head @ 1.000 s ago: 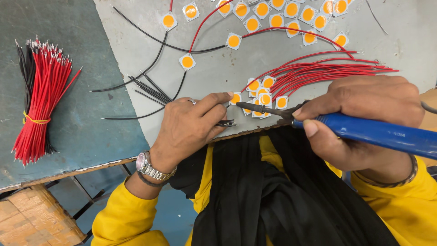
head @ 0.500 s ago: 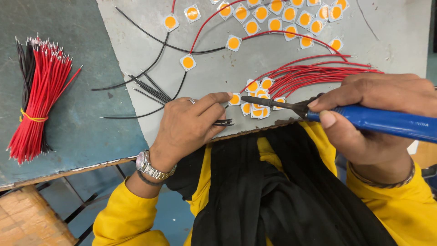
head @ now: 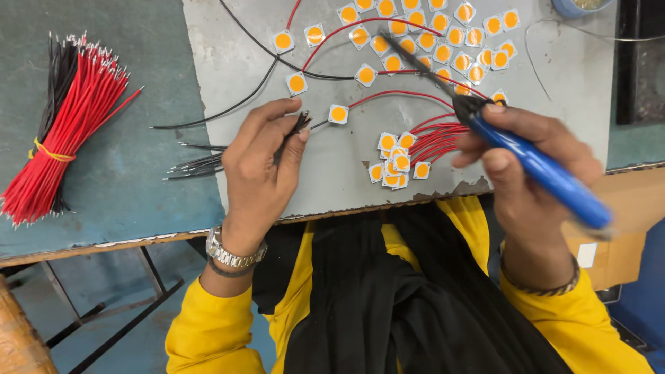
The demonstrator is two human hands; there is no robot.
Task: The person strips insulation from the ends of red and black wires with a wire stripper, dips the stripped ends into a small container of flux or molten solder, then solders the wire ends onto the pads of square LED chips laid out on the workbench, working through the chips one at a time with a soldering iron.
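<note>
My left hand (head: 262,166) pinches a bunch of thin black wires (head: 201,165) on the grey work plate (head: 332,176); one wire reaches a small white square chip with an orange centre (head: 338,113) just right of my fingertips. My right hand (head: 526,156) grips a blue-handled soldering iron (head: 540,170), raised, with its dark tip (head: 398,50) pointing up-left over a spread of chips (head: 429,34). A heap of chips with red wires (head: 396,163) lies between my two hands.
A bundle of red and black wires tied with a yellow band (head: 62,149) lies at the left on the teal table (head: 104,208). A blue-rimmed pot (head: 578,7) and a dark box (head: 641,62) stand at the top right. A cardboard box (head: 623,228) sits below the table edge.
My right hand has lifted the soldering iron off the heap of chips, its tip swinging up and away. My left hand has shifted up-left with the black wires.
</note>
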